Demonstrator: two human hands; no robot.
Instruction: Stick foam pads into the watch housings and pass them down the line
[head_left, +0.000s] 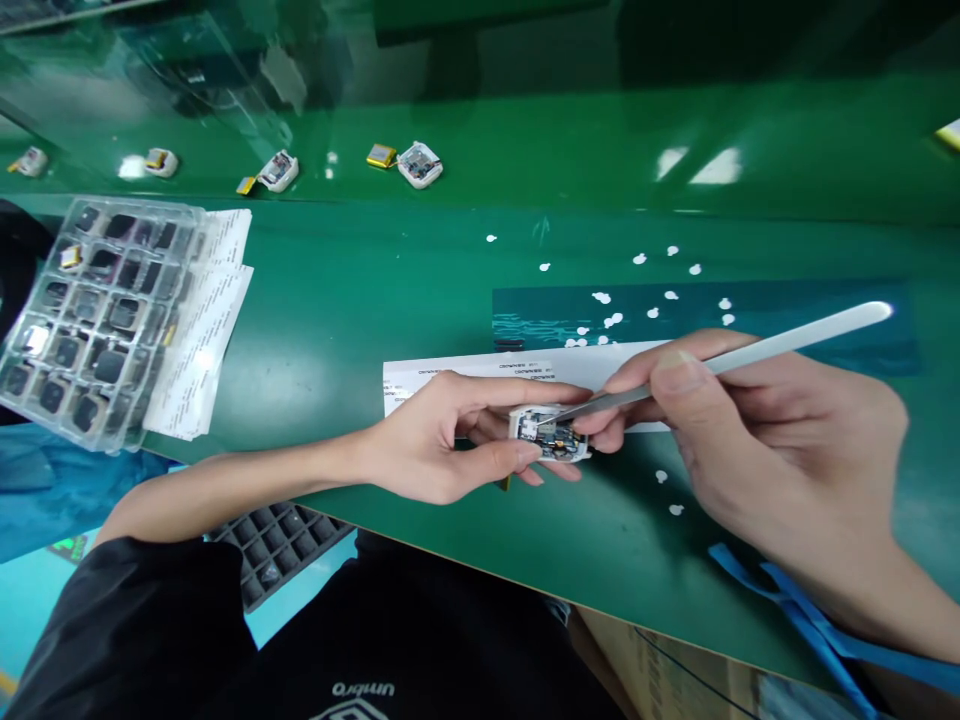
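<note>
Head view: our left hand (442, 440) grips the open module (551, 436) near the bench edge (480, 555); our right hand (757, 430) pinches tweezers (720, 360), tip inside it. Bare bench lies behind. Component detail is unreadable.

You are at an electronics assembly line: long green-matted counter (360, 300), clear plastic compartment tray of small dark parts (90, 310), and opened white device shells with exposed circuit boards (420, 163) spaced along the green conveyor belt (570, 150) behind.
</note>
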